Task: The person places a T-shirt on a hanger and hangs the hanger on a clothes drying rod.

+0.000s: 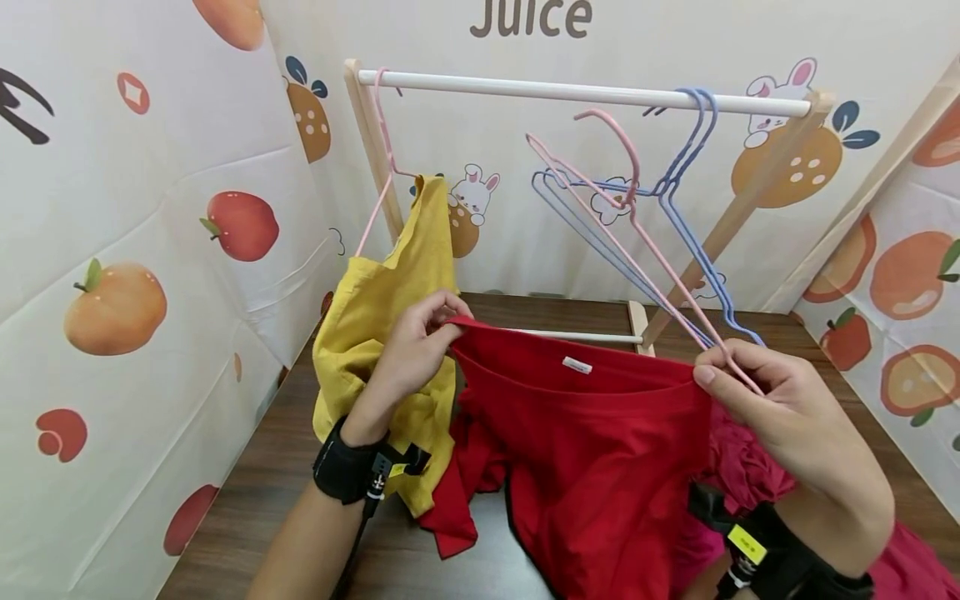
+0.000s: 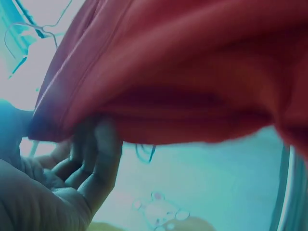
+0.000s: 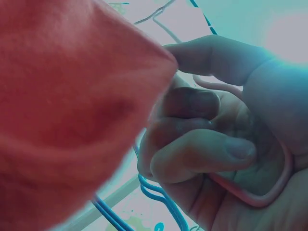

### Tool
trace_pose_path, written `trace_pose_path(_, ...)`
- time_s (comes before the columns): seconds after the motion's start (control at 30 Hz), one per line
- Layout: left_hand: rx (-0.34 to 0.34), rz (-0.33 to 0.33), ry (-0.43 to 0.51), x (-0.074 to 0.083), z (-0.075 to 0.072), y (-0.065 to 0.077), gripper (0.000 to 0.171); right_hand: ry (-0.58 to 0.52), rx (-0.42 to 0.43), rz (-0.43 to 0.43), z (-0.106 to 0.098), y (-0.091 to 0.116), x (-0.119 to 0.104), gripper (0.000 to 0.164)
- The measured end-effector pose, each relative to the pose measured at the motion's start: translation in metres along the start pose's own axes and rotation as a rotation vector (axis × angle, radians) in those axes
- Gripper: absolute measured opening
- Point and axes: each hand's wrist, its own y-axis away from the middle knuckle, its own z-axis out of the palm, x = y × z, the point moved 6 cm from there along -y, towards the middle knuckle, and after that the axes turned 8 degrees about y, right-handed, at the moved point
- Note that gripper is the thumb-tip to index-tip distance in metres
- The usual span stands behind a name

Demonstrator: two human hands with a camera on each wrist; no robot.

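Backdrop (image 1: 510,242) shows between rail (image 1: 487,85) and red waistband (image 1: 592,401), edges pinched by both hands (image 1: 420,343) (image 1: 787,408)

Red garment (image 1: 600,467) between left hand (image 1: 420,340) and right hand (image 1: 783,404): smooth matt cloth; yellow garment (image 1: 360,317) beside left hand: creased matt cloth; pink hanger (image 1: 630,201) in right hand: smooth, plastic-looking; counter (image 1: 258,492) below hands: wood-grained

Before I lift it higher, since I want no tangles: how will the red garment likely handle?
Probably floppy: the red garment hangs in loose folds. Likely light: the left hand and right hand pinch it only at the top.
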Motion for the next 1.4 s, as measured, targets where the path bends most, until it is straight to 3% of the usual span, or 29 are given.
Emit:
trace_pose_path(0.13,0.048,-0.072,0.232,-0.001,0.004,0.001,0.011,0.035,-0.027,-0.023,0.005,-0.003,-0.004,0.011)
trace_pose_path(0.23,0.070,-0.103,0.297,-0.002,0.004,0.002,0.013,0.051,-0.049,-0.041,0.008,-0.005,-0.008,0.013)
trace_pose_path(0.47,0.073,-0.122,0.250,-0.005,0.002,0.003,0.007,-0.088,-0.198,-0.108,0.015,-0.008,-0.015,0.018)
trace_pose_path(0.57,0.088,-0.121,0.228,-0.006,0.000,0.002,0.004,-0.145,-0.223,-0.142,0.016,-0.007,-0.016,0.021)
trace_pose_path(0.8,0.127,-0.106,0.196,-0.009,-0.006,-0.001,0.009,-0.223,-0.218,-0.230,0.011,-0.001,-0.014,0.028)
trace_pose_path(0.97,0.139,-0.084,0.185,-0.009,-0.011,-0.002,0.008,-0.406,-0.227,-0.303,0.007,0.004,-0.008,0.034)
trace_pose_path(1.1,0.137,-0.079,0.189,-0.010,-0.013,-0.003,0.008,-0.433,-0.223,-0.314,0.003,0.007,-0.005,0.035)
trace_pose_path(1.2,0.133,-0.075,0.179,-0.011,-0.015,-0.003,0.010,-0.393,-0.211,-0.289,-0.001,0.010,-0.004,0.035)
trace_pose_path(1.4,0.150,-0.045,0.123,-0.009,-0.019,-0.003,0.015,-0.467,-0.187,-0.320,-0.007,0.013,-0.001,0.037)
